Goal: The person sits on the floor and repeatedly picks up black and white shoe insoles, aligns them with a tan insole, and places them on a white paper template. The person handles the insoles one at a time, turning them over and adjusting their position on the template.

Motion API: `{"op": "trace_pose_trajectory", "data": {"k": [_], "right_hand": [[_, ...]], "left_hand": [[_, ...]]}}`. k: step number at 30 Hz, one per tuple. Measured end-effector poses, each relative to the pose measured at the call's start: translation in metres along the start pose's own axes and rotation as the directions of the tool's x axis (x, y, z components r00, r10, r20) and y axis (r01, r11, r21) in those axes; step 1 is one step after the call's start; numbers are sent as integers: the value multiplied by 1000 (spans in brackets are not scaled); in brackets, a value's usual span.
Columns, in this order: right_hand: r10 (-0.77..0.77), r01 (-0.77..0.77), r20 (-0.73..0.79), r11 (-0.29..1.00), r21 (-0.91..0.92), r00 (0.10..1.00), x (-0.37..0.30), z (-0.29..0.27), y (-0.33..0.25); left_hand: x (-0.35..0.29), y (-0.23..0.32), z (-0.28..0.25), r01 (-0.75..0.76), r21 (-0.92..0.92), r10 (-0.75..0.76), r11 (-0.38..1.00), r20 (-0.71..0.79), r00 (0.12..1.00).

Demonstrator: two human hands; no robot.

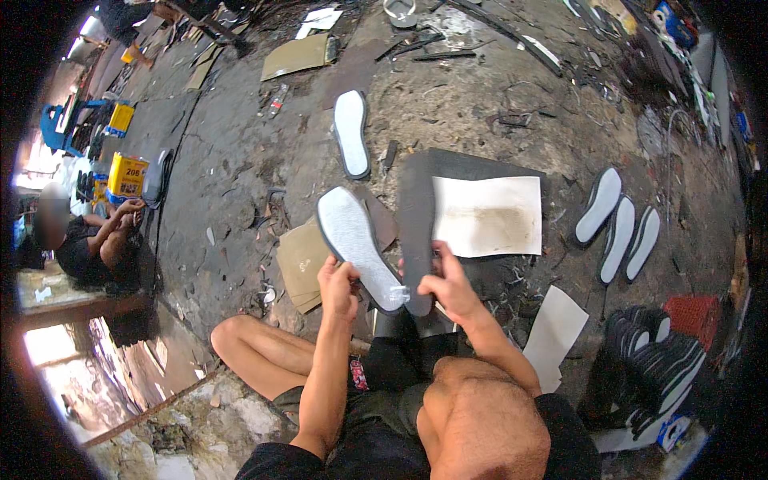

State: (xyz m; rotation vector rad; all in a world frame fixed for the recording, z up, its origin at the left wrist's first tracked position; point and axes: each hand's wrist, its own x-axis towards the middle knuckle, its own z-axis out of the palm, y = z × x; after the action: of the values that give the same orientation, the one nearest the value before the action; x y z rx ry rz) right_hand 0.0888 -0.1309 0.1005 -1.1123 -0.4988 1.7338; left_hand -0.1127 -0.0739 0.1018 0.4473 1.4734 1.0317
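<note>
My left hand (339, 290) grips a shoe sole (352, 240) with a whitish top and dark edge, its heel end pointing toward me. A plain dark grey sole (417, 216) is held upright by its lower end in my right hand (450, 286), fingers closed round the edge. The heel ends of the two soles come close together between my hands; I cannot tell whether they touch. Beyond them another white-topped sole (350, 132) lies on the floor. Right of the grey sole, a stained white sheet (492, 220) lies on a black sheet (484, 164).
Three white-topped soles (618, 232) lie at the right, above a pile of soles (660, 364) and a red basket (694, 320). Tan boards (300, 260) lie left of my hands. A person (96, 244) sits far left near yellow containers (126, 174). Scraps litter the floor.
</note>
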Motion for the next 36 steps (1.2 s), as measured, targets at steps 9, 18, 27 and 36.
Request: {"op": "trace_pose_trajectory", "data": {"k": [9, 18, 27, 36], "right_hand": [[-417, 145, -116, 545, -826, 902, 50, 22, 30], [-681, 728, 258, 626, -280, 685, 6, -95, -48], [-686, 473, -692, 544, -693, -225, -108, -172, -114], [-534, 473, -794, 641, -604, -289, -107, -175, -96]], "left_hand": [[33, 35, -108, -179, -236, 163, 955, -85, 983], [8, 25, 45, 351, 367, -501, 862, 729, 467], [45, -121, 138, -552, 819, 450, 154, 439, 777], [-20, -137, 165, -925, 380, 444, 23, 825, 350]]}}
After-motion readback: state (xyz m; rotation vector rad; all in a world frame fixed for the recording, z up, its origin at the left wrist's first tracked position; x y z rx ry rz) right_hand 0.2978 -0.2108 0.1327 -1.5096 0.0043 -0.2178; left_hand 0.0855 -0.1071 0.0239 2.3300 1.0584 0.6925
